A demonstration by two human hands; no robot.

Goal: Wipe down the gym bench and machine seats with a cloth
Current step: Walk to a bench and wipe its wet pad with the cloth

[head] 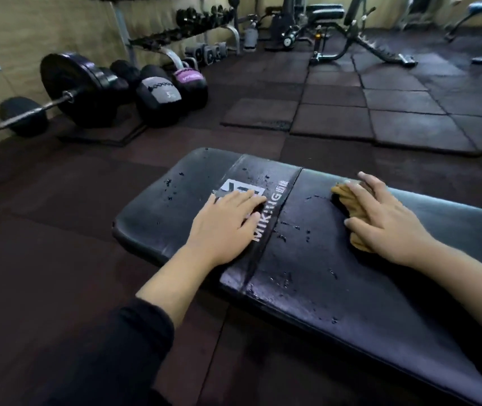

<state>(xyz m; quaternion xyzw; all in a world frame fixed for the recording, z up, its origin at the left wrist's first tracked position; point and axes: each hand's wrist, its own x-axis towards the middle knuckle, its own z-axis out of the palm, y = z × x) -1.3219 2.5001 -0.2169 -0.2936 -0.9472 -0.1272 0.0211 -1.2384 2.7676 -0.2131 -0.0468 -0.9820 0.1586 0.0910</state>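
— Dark rubber floor tiles fill the room ahead of me. What else do you make out around the pad?

— Along the left wall I see a loaded barbell, with medicine balls just beside its plates and a dumbbell rack behind them. Farther back, an adjustable bench stands well apart from where I work. Nothing lies between me and the pad.

— And the pad itself?

— I have the black gym bench right under me, running from centre to lower right, its surface dotted with droplets and a white logo band across it.

— Where are your hands?

— My left hand lies flat on the logo band, fingers straight, holding nothing. My right hand presses down with straight, spread fingers on a tan cloth, which sits on the pad to the right of the band. Cloth edges show past my fingertips and beneath my thumb. Both hands rest on the bench, apart from each other.
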